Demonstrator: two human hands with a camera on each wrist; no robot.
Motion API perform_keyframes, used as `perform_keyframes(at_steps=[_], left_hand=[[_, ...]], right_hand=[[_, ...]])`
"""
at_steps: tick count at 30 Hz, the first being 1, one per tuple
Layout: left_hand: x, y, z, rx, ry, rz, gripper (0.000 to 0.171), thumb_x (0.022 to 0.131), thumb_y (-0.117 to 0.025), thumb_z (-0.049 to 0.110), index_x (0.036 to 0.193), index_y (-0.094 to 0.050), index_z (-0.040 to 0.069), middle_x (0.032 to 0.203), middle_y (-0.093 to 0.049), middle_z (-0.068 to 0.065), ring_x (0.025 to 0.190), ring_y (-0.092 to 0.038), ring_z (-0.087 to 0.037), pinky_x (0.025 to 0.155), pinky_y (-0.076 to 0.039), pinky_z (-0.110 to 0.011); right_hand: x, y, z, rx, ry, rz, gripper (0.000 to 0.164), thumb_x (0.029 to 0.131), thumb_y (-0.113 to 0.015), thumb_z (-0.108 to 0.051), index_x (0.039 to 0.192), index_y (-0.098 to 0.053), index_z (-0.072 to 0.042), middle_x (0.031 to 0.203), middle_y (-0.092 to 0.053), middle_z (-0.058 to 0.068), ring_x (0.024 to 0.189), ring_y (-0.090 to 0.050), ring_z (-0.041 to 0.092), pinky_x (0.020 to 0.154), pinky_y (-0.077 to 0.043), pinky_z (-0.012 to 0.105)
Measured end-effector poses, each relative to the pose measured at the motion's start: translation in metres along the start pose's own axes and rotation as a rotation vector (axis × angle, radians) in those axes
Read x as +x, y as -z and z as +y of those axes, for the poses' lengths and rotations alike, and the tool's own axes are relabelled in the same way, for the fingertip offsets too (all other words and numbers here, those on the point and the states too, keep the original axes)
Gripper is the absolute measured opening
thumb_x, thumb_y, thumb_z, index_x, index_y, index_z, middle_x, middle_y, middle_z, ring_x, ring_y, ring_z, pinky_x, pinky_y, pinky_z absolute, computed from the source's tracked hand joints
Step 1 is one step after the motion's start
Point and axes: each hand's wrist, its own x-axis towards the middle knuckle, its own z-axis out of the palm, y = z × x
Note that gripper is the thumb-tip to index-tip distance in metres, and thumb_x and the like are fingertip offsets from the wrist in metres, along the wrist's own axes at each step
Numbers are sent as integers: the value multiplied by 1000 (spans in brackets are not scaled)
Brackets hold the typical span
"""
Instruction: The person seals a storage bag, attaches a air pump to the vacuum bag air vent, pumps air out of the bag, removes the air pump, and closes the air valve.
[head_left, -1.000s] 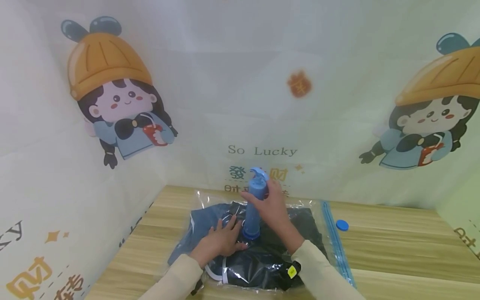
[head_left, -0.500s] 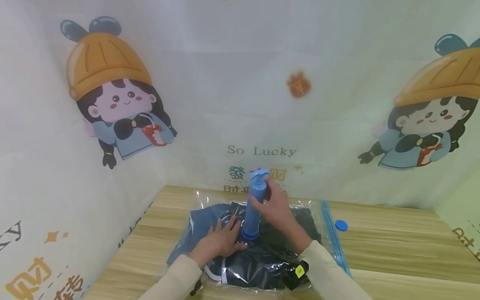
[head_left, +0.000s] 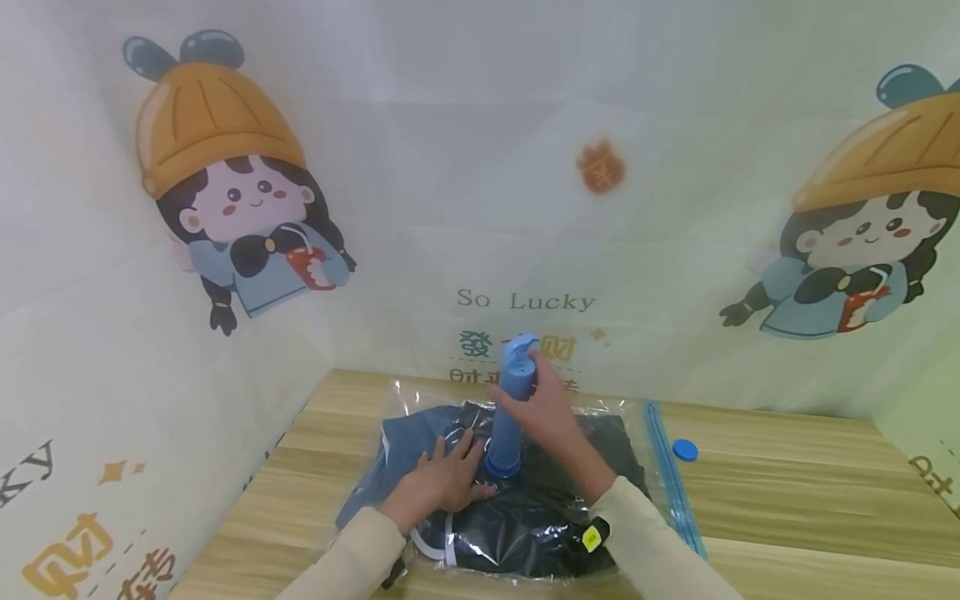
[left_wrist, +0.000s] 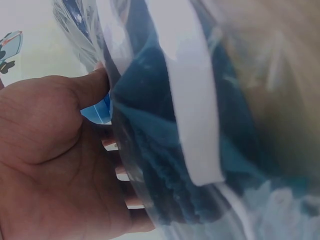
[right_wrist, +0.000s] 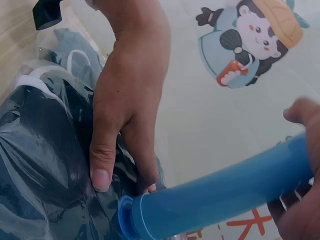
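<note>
A blue hand pump (head_left: pixel 507 429), topped by a light blue handle (head_left: pixel 521 345), stands nearly upright on a clear vacuum storage bag (head_left: pixel 401 400) of dark clothes (head_left: pixel 517 529). My right hand (head_left: pixel 546 412) curls round the pump's upper end, thumb on the near side. Beside the pump's foot, my left hand (head_left: pixel 442 479) rests on the bag with its fingers spread. The right wrist view shows the pump's flared blue base (right_wrist: pixel 131 215) against the bag, near the left thumb (right_wrist: pixel 101 170). White-trimmed cloth (left_wrist: pixel 185 100) shows through the plastic in the left wrist view.
A blue zip strip (head_left: pixel 675 483) runs along the bag's right edge. Just beyond it a round blue cap (head_left: pixel 685 450) lies on the wooden table (head_left: pixel 795 500). A printed cloth backdrop (head_left: pixel 420 208) rises behind and at the sides.
My right hand and the pump's top shifted slightly, then came back close to where they were; the handle's angle changed. My left hand has stayed in place on the bag.
</note>
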Motion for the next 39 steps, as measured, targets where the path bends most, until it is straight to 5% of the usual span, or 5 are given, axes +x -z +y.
perform_keyframes(at_steps=[10,18,31,39], left_hand=[[1,-1,-2,0,-6,2,74,99,-62,50,156,-40,9,165,-24,-16,145,-21,-53,110,-27,-68],[1,-1,-1,-6,-10,-2,73,100,-61,48,156,-38,8,165,-22,-16,145,-20,-53,111,-26,-67],[0,-1,-1,-12,-1,5,74,99,-62,51,156,-39,10,165,-23,-15,145,-20,-54,110,-26,-68],[3,-4,-3,-8,-4,-1,73,100,-61,49,157,-38,9,166,-21,-15,146,-19,-52,111,-25,-67]], right_hand=[[-2,-4,0,-105,79,102,58,86,-85,-27,135,-59,-10,122,-60,10,109,-59,26,89,-54,50],[-2,3,4,11,67,14,59,88,-83,-22,140,-56,-10,126,-64,5,114,-64,24,93,-54,43],[-4,4,7,30,60,-70,58,91,-70,-4,144,-48,-3,138,-59,14,128,-56,33,104,-45,50],[-2,-1,4,-51,22,5,70,90,-81,-27,147,-47,-9,134,-58,12,121,-58,32,96,-50,56]])
